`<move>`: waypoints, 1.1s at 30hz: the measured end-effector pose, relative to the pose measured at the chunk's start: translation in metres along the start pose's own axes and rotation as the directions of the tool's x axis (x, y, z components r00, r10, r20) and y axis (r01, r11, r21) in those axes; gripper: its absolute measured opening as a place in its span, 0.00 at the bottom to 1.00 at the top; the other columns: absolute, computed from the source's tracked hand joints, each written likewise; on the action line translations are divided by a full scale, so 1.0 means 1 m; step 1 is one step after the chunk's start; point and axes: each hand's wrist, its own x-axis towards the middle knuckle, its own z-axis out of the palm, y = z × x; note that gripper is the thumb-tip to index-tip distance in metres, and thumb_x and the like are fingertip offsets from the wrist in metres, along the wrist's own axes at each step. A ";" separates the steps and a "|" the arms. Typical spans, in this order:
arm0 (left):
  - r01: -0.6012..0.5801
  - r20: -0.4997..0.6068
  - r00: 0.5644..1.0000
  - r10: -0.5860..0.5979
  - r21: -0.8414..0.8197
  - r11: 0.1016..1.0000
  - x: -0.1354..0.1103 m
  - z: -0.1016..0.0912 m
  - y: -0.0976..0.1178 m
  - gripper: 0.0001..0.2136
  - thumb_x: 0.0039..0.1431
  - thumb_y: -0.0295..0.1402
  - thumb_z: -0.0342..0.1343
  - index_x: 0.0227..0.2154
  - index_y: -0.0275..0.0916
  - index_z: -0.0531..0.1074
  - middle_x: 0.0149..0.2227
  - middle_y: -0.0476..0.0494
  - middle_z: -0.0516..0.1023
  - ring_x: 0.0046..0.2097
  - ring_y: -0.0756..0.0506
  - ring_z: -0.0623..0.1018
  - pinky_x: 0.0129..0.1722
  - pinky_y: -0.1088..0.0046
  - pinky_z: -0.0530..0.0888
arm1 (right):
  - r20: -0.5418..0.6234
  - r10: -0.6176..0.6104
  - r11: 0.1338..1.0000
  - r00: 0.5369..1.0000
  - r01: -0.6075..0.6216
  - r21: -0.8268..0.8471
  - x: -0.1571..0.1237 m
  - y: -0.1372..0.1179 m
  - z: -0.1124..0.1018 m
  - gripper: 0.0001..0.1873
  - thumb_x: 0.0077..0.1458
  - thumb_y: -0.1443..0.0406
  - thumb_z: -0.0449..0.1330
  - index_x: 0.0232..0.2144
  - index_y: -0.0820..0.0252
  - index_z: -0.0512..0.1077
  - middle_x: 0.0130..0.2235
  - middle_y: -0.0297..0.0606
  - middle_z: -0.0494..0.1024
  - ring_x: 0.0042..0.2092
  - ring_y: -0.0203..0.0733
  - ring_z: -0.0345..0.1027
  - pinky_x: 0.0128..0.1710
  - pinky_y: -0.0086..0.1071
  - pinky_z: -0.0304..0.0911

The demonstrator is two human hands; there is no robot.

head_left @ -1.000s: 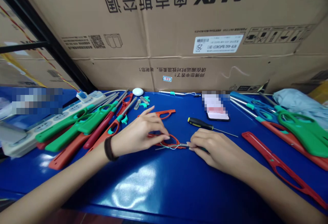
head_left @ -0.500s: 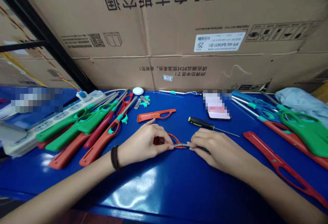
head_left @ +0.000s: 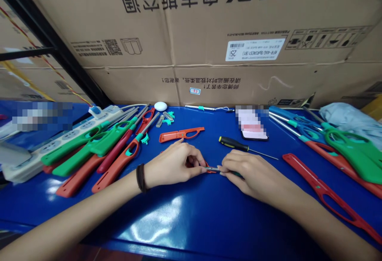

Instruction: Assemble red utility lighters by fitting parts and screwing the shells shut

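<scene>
Closer to the right hand (head_left: 249, 171) now, the left hand (head_left: 173, 165) covers most of the red shell (head_left: 207, 164), fingers curled and pinching it. The right hand has stayed put, pinching the thin metal tube (head_left: 212, 169) on the blue table (head_left: 179, 221).

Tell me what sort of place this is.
Likely a small assembly bench in a storeroom or workshop: piles of red and green long lighters on a blue table, a screwdriver close by, and big cardboard boxes stacked behind.
</scene>
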 end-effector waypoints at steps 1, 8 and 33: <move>0.004 -0.005 1.000 -0.004 -0.009 1.000 0.001 0.001 0.000 0.06 0.55 0.31 0.57 0.33 0.37 0.78 0.32 0.47 0.80 0.33 0.49 0.77 0.32 0.77 0.70 | 0.001 0.001 1.000 1.000 -0.001 -0.001 0.000 0.000 0.000 0.07 0.55 0.74 0.58 0.30 0.60 0.74 0.33 0.36 0.76 0.37 0.40 0.69 0.37 0.32 0.63; -0.013 0.025 1.000 0.012 0.044 0.999 0.009 0.003 -0.001 0.05 0.54 0.25 0.56 0.31 0.37 0.77 0.32 0.48 0.80 0.33 0.49 0.76 0.36 0.75 0.71 | 0.001 0.013 1.000 1.000 -0.013 -0.011 0.000 0.002 0.001 0.07 0.55 0.74 0.58 0.31 0.60 0.74 0.33 0.36 0.76 0.37 0.40 0.70 0.37 0.33 0.63; -0.233 -0.194 0.939 0.285 0.254 0.939 -0.012 0.014 -0.010 0.07 0.61 0.27 0.54 0.37 0.41 0.76 0.35 0.50 0.78 0.39 0.49 0.75 0.58 0.60 0.61 | 0.012 0.012 1.000 1.000 -0.012 0.011 -0.001 0.000 -0.001 0.08 0.56 0.73 0.56 0.32 0.60 0.75 0.34 0.37 0.76 0.37 0.40 0.69 0.38 0.32 0.63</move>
